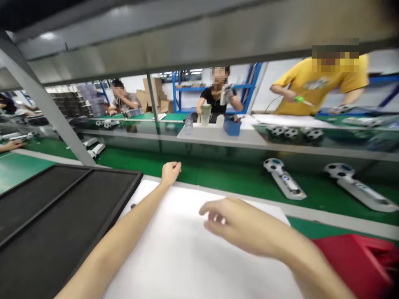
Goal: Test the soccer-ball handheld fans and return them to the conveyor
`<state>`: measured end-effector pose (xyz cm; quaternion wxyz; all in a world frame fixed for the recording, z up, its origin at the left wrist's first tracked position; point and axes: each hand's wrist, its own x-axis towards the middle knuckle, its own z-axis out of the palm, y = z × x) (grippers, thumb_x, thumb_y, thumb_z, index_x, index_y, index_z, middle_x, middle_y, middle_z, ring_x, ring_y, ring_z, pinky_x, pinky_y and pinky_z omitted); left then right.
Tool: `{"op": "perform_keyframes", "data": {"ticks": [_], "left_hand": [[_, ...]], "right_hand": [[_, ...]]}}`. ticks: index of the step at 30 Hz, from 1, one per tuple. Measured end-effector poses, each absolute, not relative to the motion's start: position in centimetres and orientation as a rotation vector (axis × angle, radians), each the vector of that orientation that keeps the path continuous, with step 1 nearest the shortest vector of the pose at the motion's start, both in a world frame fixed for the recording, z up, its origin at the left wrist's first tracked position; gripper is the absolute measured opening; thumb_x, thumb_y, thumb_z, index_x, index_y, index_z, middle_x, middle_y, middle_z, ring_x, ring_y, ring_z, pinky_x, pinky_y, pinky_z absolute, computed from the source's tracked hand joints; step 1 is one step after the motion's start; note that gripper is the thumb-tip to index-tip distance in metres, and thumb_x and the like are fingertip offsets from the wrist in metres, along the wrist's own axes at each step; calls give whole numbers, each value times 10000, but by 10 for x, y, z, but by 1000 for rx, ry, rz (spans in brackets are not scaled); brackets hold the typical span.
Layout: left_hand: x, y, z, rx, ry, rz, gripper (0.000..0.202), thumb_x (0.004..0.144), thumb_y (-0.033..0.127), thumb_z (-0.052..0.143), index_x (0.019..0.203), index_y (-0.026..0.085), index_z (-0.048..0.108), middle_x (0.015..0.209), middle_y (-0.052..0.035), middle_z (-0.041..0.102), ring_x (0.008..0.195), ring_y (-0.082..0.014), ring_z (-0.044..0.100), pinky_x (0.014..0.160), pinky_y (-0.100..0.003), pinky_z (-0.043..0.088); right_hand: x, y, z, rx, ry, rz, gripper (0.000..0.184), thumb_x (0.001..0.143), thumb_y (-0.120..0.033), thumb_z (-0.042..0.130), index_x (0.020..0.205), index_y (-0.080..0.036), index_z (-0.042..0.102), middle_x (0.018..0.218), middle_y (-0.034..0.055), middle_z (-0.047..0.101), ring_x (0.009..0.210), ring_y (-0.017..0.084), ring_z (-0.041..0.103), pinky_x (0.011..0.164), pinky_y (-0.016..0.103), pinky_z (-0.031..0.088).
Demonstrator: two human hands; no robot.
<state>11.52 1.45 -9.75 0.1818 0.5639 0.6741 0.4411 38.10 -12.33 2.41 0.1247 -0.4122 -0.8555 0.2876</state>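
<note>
My left hand (171,172) reaches out to the far edge of the white work surface (174,249), over the border of the green conveyor belt (199,168). Its fingers are curled closed, and whatever may be inside them is hidden. Nearer to me, my right hand (232,222) hovers above the white surface, slightly blurred. Thumb and fingers are bent but apart, with nothing between them. To the right on the belt lie two white devices with football-patterned round heads, a nearer one (285,179) and another (358,187), both apart from my hands.
A black divided tray (71,207) lies at left, a red bin (355,261) at right. A metal beam (187,41) crosses overhead, and a slanted post (52,99) stands left. Across the belt sit or stand several co-workers, one in a yellow shirt (324,87). A blue box (232,126) stands there.
</note>
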Motion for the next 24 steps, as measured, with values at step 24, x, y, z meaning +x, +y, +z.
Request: {"op": "perform_keyframes", "data": {"ticks": [24], "left_hand": [[149, -62, 32, 2205, 1768, 1118, 321, 933, 364, 498, 714, 176, 638, 648, 5, 607, 633, -140, 580, 623, -274, 459]], "right_hand": [[352, -51, -93, -1291, -2293, 408, 266, 887, -72, 420, 885, -218, 642, 871, 27, 735, 819, 218, 681, 672, 261, 383]]}}
